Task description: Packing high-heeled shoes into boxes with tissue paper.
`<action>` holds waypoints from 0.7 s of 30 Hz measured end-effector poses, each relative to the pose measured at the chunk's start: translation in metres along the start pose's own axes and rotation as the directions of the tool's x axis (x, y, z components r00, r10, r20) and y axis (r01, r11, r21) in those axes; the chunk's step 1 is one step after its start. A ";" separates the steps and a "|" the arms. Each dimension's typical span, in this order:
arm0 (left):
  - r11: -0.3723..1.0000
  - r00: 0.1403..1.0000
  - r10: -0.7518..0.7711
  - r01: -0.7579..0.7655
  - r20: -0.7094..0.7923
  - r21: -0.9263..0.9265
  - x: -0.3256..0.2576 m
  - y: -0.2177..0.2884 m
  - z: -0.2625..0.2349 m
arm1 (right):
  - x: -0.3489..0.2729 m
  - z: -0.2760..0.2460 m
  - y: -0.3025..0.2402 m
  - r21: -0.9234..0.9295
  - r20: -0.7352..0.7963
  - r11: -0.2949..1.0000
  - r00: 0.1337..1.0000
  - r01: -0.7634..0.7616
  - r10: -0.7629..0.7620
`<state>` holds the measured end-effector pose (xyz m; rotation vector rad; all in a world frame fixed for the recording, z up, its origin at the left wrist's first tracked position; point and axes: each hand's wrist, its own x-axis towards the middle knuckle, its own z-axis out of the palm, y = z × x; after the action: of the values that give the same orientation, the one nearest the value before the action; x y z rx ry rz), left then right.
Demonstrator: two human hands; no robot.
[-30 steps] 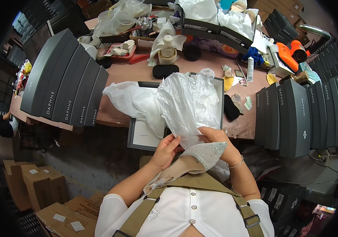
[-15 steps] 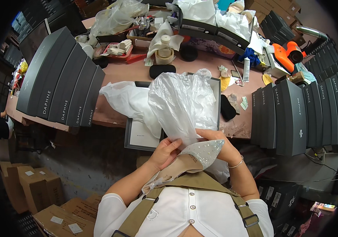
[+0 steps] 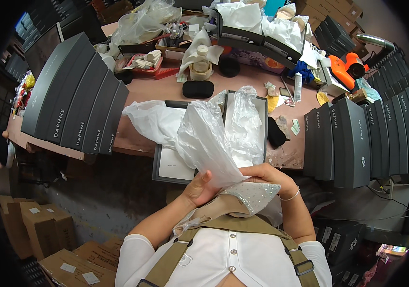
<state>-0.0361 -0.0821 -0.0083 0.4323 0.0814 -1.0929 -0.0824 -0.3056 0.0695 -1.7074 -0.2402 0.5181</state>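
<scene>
Here the person is working with the sheet of white paper [image 3: 209, 143], its lower end gathering between the two hands and its upper part spreading over the open grey box [image 3: 265, 131] on the table [image 3: 140, 83]. The right hand [image 3: 267, 176] is curling its fingers in narrow, pinching the paper's lower edge. The left hand [image 3: 199, 190] is meeting the sheet from the other side, thumb standing up, but its fingers are hiding behind paper and shoe, so I can't tell how firmly they're closing.

And the sparkly shoe [image 3: 252, 195]? It's lying just below the paper, close against the person's front, pointed toe to the right, heel end toward the left forearm.

The step in hand looks to be readying paper for the shoe, perhaps shaping it as stuffing or wrapping. The next move seems to be calling for gathering that loose sheet into a tidier bundle, while keeping the shoe from slipping off.
</scene>
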 end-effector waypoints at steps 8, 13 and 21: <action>0.999 0.979 -0.048 0.044 0.199 0.023 0.008 -0.004 0.000 | 0.013 -0.012 0.005 0.158 0.178 0.987 0.984 -0.027 -0.002; 0.978 0.979 0.139 -0.112 -0.148 0.177 0.000 -0.008 -0.010 | 0.006 -0.009 -0.002 0.033 -0.169 0.989 0.974 -0.146 0.149; 0.910 0.996 0.036 -0.067 0.084 0.409 -0.011 -0.003 -0.010 | -0.003 -0.003 -0.022 -0.347 -0.309 0.937 0.939 0.036 -0.150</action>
<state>-0.0424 -0.0697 -0.0152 0.7675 -0.2310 -1.0724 -0.0809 -0.3055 0.0915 -2.0743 -0.1719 0.1122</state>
